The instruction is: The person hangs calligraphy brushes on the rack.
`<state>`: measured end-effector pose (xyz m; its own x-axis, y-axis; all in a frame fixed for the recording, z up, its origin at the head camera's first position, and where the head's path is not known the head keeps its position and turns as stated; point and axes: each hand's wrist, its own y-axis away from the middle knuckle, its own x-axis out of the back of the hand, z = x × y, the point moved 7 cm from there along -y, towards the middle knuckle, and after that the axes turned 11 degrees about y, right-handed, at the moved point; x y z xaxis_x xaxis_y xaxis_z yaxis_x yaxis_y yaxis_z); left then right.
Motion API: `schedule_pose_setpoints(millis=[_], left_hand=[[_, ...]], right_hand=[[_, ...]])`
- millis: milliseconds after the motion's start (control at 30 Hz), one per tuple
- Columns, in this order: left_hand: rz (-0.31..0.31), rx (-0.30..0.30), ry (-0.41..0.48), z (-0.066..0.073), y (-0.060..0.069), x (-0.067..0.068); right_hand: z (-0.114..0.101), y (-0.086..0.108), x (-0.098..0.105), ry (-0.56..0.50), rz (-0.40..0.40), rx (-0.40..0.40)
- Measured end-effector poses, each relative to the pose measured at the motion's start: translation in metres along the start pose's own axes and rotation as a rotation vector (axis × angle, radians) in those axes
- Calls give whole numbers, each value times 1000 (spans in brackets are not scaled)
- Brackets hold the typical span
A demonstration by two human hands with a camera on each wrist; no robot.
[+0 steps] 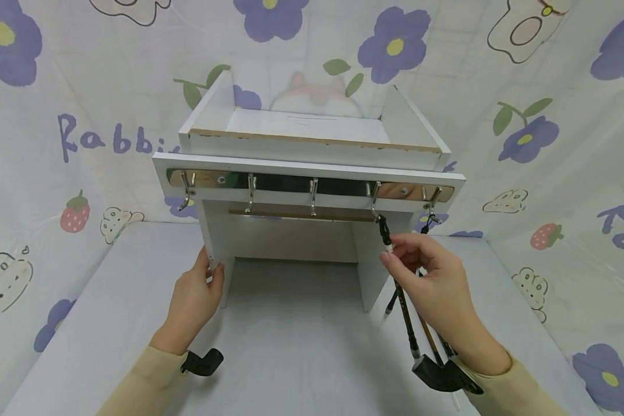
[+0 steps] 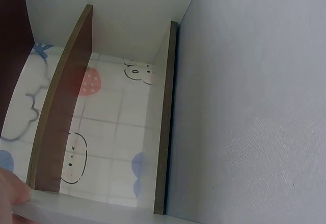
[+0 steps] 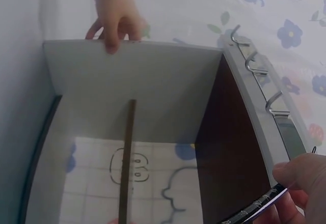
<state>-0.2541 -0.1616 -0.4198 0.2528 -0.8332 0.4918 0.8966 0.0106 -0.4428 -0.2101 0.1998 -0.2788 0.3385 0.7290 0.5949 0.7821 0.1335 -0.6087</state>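
Note:
A white shelf unit (image 1: 312,166) carries a metal strip of several hooks. My left hand (image 1: 189,300) grips the front edge of its left side panel (image 3: 168,61), thumb on one face. Between thumb and fingertips, my right hand (image 1: 442,289) pinches a dark brush (image 1: 407,318) near its top end, which meets the tip of the fourth hook from the left (image 1: 375,199); whether its loop is on that hook I cannot tell. More brushes (image 1: 429,335) hang from the rightmost hook (image 1: 434,202), partly hidden behind my right hand.
An open white tray-like top (image 1: 312,124) sits above the hooks. Below them the unit is open, with a crosswise board (image 2: 61,102) inside. A patterned cloth (image 1: 109,86) stands behind and at both sides of the pale table (image 1: 291,346).

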Motion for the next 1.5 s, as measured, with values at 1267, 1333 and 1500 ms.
schedule_pose_setpoints(millis=[1267,1333,1500], left_hand=[[19,2,7,1,1,2],[20,3,4,1,1,2],[17,-1,-4,1,1,1]], right_hand=[[11,7,-17,-47,-13,-39],[9,7,-20,-58,-23,-20],[4,7,-29,-87,-50,-17]])
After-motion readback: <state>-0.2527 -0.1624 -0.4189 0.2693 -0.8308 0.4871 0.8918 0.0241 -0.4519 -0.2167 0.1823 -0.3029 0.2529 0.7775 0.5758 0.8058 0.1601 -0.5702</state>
